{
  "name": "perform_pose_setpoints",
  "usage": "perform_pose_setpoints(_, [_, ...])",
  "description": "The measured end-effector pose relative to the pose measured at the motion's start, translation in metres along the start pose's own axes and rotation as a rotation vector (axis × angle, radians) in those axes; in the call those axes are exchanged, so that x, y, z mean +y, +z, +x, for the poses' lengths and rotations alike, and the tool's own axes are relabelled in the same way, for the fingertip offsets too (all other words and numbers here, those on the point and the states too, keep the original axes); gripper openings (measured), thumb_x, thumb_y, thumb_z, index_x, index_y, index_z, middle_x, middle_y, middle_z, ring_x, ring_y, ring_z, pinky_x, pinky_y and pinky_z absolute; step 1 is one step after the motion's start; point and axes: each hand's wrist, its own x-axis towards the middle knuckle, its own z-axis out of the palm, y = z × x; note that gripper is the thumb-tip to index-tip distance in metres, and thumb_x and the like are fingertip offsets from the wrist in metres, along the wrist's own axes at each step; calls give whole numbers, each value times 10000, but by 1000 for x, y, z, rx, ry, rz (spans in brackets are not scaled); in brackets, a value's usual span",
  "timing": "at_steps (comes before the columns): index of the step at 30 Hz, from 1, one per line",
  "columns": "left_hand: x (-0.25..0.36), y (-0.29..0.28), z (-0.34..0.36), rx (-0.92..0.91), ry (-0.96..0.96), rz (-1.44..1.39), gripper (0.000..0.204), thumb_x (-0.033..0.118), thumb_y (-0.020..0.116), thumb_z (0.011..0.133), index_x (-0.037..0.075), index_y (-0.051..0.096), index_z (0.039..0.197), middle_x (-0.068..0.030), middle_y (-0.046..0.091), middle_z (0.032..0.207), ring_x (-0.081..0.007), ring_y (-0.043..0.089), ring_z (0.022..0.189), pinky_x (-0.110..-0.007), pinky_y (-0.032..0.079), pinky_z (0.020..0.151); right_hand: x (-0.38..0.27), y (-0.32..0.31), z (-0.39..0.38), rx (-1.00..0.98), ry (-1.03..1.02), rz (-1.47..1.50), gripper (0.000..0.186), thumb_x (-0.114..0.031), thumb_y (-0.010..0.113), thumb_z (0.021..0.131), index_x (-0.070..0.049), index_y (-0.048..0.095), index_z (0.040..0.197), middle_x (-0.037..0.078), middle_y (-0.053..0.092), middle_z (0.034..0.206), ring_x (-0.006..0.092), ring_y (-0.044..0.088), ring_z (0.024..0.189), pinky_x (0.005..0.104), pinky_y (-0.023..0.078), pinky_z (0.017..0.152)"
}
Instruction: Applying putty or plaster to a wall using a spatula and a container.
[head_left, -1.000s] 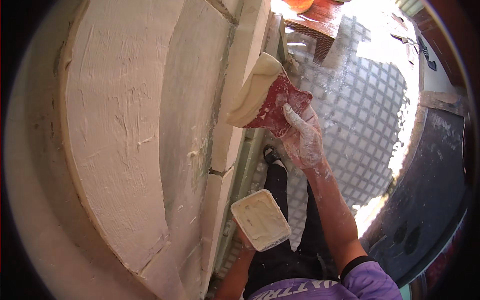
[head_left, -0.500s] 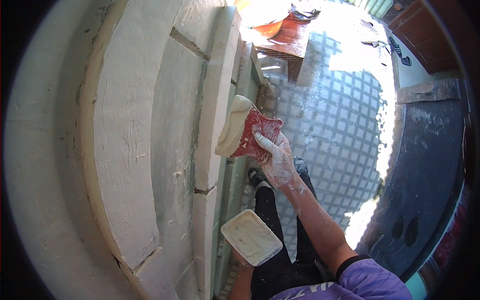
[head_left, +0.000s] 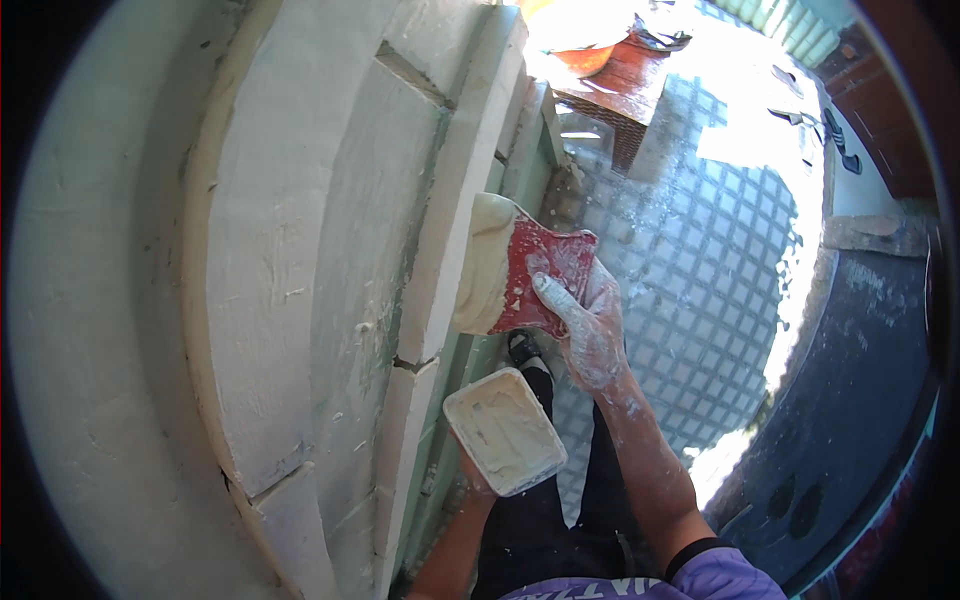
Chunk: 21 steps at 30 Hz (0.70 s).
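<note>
With tiled floor [head_left: 690, 290] and an orange basin [head_left: 583, 63] right of the pale ledge [head_left: 455, 215], the right hand's fingers [head_left: 560, 297] clasp a red scraper [head_left: 545, 265], the left hand [head_left: 476, 474] a tub [head_left: 535, 479].

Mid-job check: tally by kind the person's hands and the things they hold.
Hands: 2 (left hand, right hand)
Red spreader: 1, in the right hand
Rectangular tub: 1, in the left hand
Total: 4
</note>
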Motion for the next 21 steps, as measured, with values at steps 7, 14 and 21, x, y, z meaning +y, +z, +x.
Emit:
perform_pose_setpoints(7, [3,26,22,-134,82,-7,881,717,411,858,140,252,1505,-136,361,1496,-371,431,1307,-594,361,1060,-7,38,50,-14,-335,-330,286,-40,574,946,28,575,1225,77,666,1126,111,623,987,257,502,885])
perform_pose_setpoints(14, [-9,34,-7,206,105,294,834,742,275,897,163,271,1498,-109,377,1484,-337,436,1307,-516,381,1074,55,95,83,-68,-907,-788,408,21,511,926,-53,553,1325,186,463,1403,298,489,1287,378,417,1062])
perform_pose_setpoints(21, [-9,15,-30,227,72,269,872,766,286,878,153,265,1498,-101,376,1487,-333,444,1301,-537,383,1065,49,51,62,-169,-876,-616,514,100,436,894,-97,523,1361,177,509,1382,339,466,1296,439,387,1096])
